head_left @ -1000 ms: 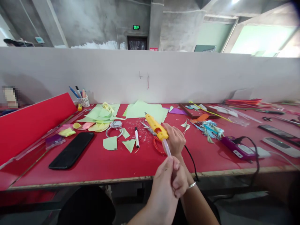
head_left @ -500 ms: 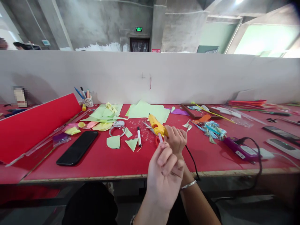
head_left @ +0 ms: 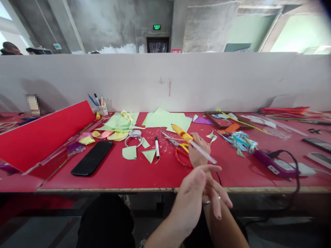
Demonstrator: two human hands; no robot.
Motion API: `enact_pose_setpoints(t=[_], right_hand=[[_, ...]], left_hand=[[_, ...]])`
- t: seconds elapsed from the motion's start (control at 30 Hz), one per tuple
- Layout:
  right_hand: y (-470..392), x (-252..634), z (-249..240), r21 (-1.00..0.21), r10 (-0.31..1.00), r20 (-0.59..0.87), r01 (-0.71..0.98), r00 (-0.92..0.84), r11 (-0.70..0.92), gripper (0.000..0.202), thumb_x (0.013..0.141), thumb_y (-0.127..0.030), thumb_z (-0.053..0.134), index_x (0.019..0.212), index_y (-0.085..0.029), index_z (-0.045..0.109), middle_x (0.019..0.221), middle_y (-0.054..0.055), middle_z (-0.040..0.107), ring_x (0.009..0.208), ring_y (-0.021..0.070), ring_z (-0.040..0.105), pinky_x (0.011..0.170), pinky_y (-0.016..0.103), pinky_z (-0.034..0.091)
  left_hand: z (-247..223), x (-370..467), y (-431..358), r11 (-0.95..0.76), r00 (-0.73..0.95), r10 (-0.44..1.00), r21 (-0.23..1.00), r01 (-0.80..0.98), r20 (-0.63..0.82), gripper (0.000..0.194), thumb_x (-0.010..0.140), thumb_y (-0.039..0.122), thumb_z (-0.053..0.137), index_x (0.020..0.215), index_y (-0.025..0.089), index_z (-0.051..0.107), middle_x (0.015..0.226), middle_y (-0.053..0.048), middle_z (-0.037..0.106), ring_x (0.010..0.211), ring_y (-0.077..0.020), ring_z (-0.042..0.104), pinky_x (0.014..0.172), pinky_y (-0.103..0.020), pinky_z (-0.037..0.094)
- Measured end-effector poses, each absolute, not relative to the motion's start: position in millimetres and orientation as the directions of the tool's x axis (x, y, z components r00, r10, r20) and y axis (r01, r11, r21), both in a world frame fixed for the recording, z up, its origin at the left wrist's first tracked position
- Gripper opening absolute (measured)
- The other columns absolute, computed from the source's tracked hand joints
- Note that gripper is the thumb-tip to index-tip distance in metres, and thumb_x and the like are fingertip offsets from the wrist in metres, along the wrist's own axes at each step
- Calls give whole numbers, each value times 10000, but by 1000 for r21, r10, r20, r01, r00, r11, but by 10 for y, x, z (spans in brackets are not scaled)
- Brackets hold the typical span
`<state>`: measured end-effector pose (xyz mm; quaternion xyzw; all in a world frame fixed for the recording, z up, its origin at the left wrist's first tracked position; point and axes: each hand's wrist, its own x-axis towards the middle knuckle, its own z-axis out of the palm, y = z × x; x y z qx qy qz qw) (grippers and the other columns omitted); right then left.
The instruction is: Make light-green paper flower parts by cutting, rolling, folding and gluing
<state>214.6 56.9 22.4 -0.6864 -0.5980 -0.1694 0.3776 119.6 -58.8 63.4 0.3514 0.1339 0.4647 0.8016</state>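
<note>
Just above left hand [head_left: 192,186], fingers apart: glue stick [head_left: 203,150]; right hand [head_left: 196,159], fingers clamped on glue gun [head_left: 182,132]

One cam here, worn on the head, looking forward and a bit down across the red worktop [head_left: 144,176]. Pretty wide view tbh: the bottom edge catches the wearer's own dark-clad leg [head_left: 106,220], the top reaches over the white partition [head_left: 129,79] to an exit sign [head_left: 157,27] beyond. Left hand [head_left: 192,193] is closest to the lens, right hand [head_left: 198,156] slightly further out, both right of centre.
</note>
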Motion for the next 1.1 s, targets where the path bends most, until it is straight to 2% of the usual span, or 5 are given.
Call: enact_pose_setpoints(t=[0.2, 0.33, 0.47, 0.73, 1.1], right_hand=[[543, 2139, 263, -306, 662, 714, 952, 229, 0, 140, 810, -160, 456, 904, -203, 551, 793, 18, 646, 713, 154, 538, 649, 269, 282], [529, 2064, 277, -207, 640, 749, 978, 170, -17, 142, 801, -181, 477, 919, -200, 553, 753, 23, 622, 719, 172, 514, 717, 303, 277], [539, 2062, 252, -210, 654, 741, 978, 151, 12, 144, 793, -141, 456, 891, -199, 544, 769, 24, 621, 719, 170, 511, 707, 302, 269], [530, 2115, 278, -391, 669, 700, 918, 250, 65, 114, 773, -155, 432, 856, -204, 493, 806, 27, 610, 746, 183, 522, 645, 278, 273], [548, 2169, 256, -485, 665, 690, 865, 286, 131, 177, 715, -117, 413, 841, -208, 498, 809, 26, 597, 722, 180, 523, 623, 273, 314]], left_hand=[[645, 842, -424, 223, 439, 897, 913, -342, -55, 349, 799, 434, 509, 929, 120, 588, 655, -8, 615, 433, -42, 493, 468, -170, 384], [648, 1081, -428, 468, 559, 823, 676, -569, -99, 436, 787, 523, 467, 963, 134, 557, 778, -31, 630, 377, -47, 480, 410, -199, 386], [684, 1376, -514, 300, 336, 941, 542, -785, -35, 310, 797, 411, 533, 686, 123, 516, 445, 42, 497, 361, -45, 455, 446, -160, 381], [686, 1601, -713, 285, 265, 958, 483, -828, -109, 323, 847, 398, 459, 646, 146, 480, 436, 26, 509, 391, -67, 488, 443, -160, 394], [579, 1390, -591, 272, 424, 905, 787, -554, -14, 437, 806, 530, 423, 777, 119, 568, 552, -38, 618, 387, -98, 510, 444, -209, 384]])
